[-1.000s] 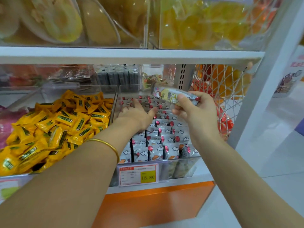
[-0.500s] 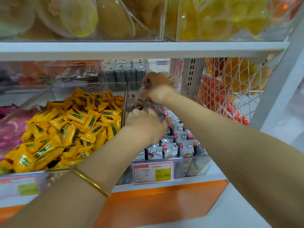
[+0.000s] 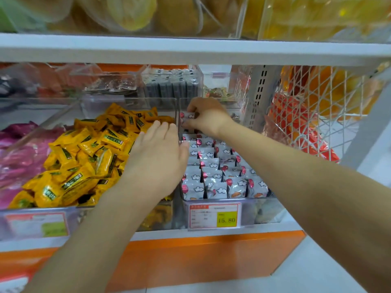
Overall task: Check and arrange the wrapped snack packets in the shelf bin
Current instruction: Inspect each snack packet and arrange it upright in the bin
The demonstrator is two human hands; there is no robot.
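A clear plastic shelf bin (image 3: 262, 210) holds rows of grey wrapped snack packets (image 3: 213, 166) with cloud and red balloon prints, standing upright. At the bin's far left corner my right hand (image 3: 208, 117) pinches one such packet (image 3: 189, 116) with curled fingers. My left hand (image 3: 156, 155) hovers over the divide between this bin and the yellow-packet bin, fingers straight and together, holding nothing; its thumb side is near the packet rows.
Left of it a bin of yellow wrapped packets (image 3: 84, 153), then pink bags (image 3: 19, 153). A price tag reading 15.80 (image 3: 214, 216) is on the bin front. A white shelf board (image 3: 190, 49) runs overhead. A wire basket (image 3: 313, 111) with orange bags hangs on the right.
My right hand carried the packet from mid-air to the bin's back left corner and lowered it there. My left hand shifted left and its fingers straightened.
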